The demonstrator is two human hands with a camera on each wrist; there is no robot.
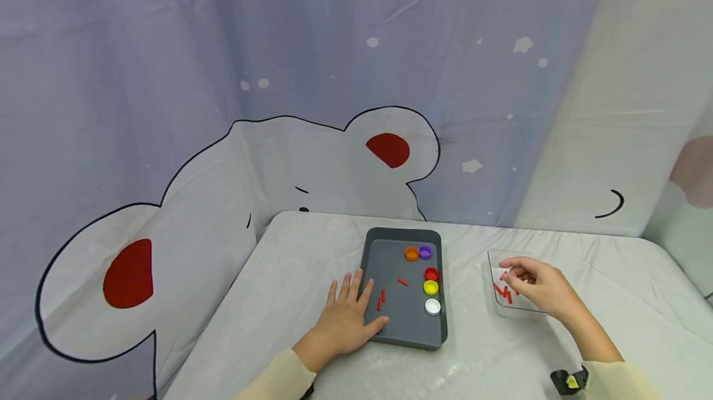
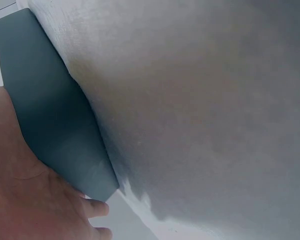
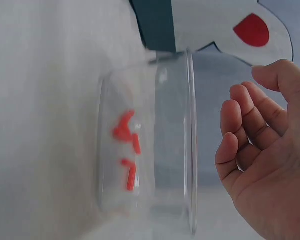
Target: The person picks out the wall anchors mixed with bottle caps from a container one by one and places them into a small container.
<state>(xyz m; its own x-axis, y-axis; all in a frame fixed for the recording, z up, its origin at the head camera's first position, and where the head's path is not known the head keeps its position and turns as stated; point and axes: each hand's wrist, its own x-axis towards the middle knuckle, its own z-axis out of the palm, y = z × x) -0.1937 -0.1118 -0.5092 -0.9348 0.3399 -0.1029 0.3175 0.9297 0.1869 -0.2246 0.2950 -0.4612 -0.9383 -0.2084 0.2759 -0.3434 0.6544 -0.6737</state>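
Note:
My left hand (image 1: pixel 346 322) rests on the left edge of a grey tray (image 1: pixel 405 326), fingers spread and straight, thumb over the near left corner. In the left wrist view that hand (image 2: pixel 35 205) lies along the tray's outer wall (image 2: pixel 55 105). Three short red sticks (image 1: pixel 403 282) lie inside the tray. To the right, my right hand (image 1: pixel 537 282) hovers over a clear plastic box (image 1: pixel 515 311) holding several red sticks (image 1: pixel 509 297). The right wrist view shows this hand (image 3: pixel 270 145) beside the rim, fingers loosely bent, thumb apart from them, nothing between them.
Along the tray's right side sit small round cups: orange (image 1: pixel 411 254), purple (image 1: pixel 425 252), red (image 1: pixel 431 273), yellow (image 1: pixel 431 288) and white (image 1: pixel 432 306). A white cloth (image 1: pixel 468 363) covers the table. Behind it hangs a printed curtain (image 1: pixel 334 65).

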